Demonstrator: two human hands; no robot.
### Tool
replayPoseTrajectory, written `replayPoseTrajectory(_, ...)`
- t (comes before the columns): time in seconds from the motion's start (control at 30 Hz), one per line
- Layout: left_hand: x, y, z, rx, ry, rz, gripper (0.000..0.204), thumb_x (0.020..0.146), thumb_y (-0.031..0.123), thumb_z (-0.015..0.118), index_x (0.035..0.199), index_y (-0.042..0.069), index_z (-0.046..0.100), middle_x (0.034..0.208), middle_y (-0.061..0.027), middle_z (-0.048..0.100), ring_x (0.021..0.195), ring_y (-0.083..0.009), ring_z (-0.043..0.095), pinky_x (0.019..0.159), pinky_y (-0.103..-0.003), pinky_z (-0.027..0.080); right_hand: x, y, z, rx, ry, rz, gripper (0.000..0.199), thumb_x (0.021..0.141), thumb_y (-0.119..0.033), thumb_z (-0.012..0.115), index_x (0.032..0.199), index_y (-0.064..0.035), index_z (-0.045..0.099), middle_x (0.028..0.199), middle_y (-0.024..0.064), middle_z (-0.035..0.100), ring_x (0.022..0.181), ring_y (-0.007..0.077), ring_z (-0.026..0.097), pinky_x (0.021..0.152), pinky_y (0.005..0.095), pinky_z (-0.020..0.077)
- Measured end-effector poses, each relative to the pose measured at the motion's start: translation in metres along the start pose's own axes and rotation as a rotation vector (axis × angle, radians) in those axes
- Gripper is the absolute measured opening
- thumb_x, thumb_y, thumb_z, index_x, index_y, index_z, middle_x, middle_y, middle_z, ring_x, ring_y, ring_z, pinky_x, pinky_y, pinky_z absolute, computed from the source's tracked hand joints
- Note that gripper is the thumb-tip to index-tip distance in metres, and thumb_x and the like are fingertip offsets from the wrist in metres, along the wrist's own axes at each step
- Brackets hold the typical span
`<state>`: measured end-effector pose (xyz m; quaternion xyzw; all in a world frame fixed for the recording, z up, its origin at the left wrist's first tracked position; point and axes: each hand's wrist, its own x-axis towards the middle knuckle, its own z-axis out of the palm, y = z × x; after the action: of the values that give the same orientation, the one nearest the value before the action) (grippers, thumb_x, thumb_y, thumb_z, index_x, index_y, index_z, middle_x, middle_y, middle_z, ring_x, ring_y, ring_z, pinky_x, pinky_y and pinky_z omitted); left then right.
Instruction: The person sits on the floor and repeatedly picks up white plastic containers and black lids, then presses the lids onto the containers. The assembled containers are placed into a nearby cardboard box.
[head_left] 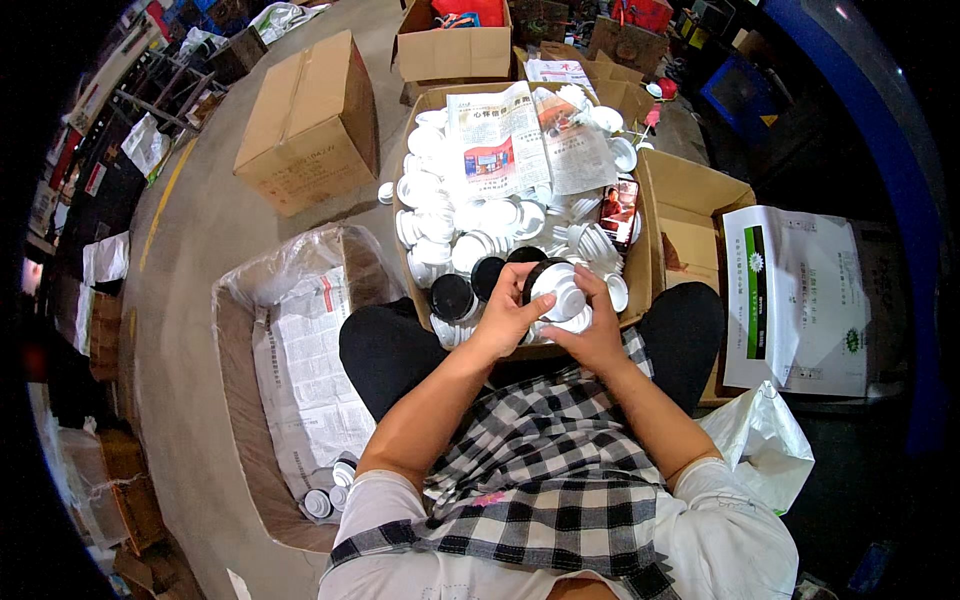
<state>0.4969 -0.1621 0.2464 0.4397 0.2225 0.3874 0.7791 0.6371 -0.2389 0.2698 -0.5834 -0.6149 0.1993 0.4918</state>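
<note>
Both of my hands are closed around a white stepped plastic cap [562, 290] with a black part at its back edge. My left hand [508, 308] grips its left side, thumb on the white face. From the right, my right hand [598, 325] presses its fingers against the rim. The cap is held over the near edge of an open carton [648, 265] between my knees, heaped with white plastic caps [432, 225]. Black caps [452, 297] lie just left of my left hand. Newspaper [490, 140] covers part of the heap, and a phone [619, 210] rests at its right.
To my left stands a plastic-lined carton [238, 370] with newspaper and several caps [318, 502] inside. Beyond it is a closed carton [300, 110]. Another carton [455, 58] stands at the far side. A white printed sheet [800, 300] and a white bag [765, 440] are at my right.
</note>
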Motion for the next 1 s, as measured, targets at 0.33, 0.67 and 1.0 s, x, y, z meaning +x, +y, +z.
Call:
replayPoseTrajectory(0.33, -0.009, -0.030, 0.028, 0.390, -0.058, 0.178, 0.049, 0.079, 0.007, 0.063, 0.120, 0.001, 0.037, 0.113, -0.0088, 0.048, 0.107, -0.0163, 0.044, 0.094, -0.029, 0.032, -0.008, 0.077, 0.019, 0.752, 0.471, 0.802, 0.061, 0.090, -0.050, 0.039, 0.111, 0.0068, 0.050, 0.102, 0.0114, 0.055, 0.092, 0.0184, 0.052, 0.083, 0.0287, 0.0399)
replayPoseTrajectory(0.67, -0.018, -0.035, 0.033, 0.474, 0.007, 0.006, 0.043, 0.074, 0.003, 0.068, 0.111, 0.000, 0.045, 0.099, -0.0074, 0.057, 0.091, -0.0140, 0.054, 0.082, -0.026, 0.042, -0.028, 0.100, 0.009, 0.646, 0.326, 0.719, 0.054, 0.092, -0.046, 0.036, 0.094, 0.0041, 0.057, 0.090, 0.0097, 0.056, 0.079, 0.0168, 0.048, 0.076, 0.0295, 0.0390)
replayPoseTrajectory(1.0, -0.041, 0.083, -0.018, 0.045, 0.486, 0.242, 0.043, 0.076, 0.002, 0.063, 0.115, 0.000, 0.044, 0.104, -0.0080, 0.054, 0.091, -0.0142, 0.053, 0.079, -0.027, 0.044, 0.034, 0.088, 0.031, 0.364, -0.025, 0.500, 0.051, 0.085, -0.039, 0.055, 0.118, -0.0014, 0.045, 0.105, 0.0102, 0.053, 0.092, 0.0165, 0.052, 0.080, 0.0286, 0.0417)
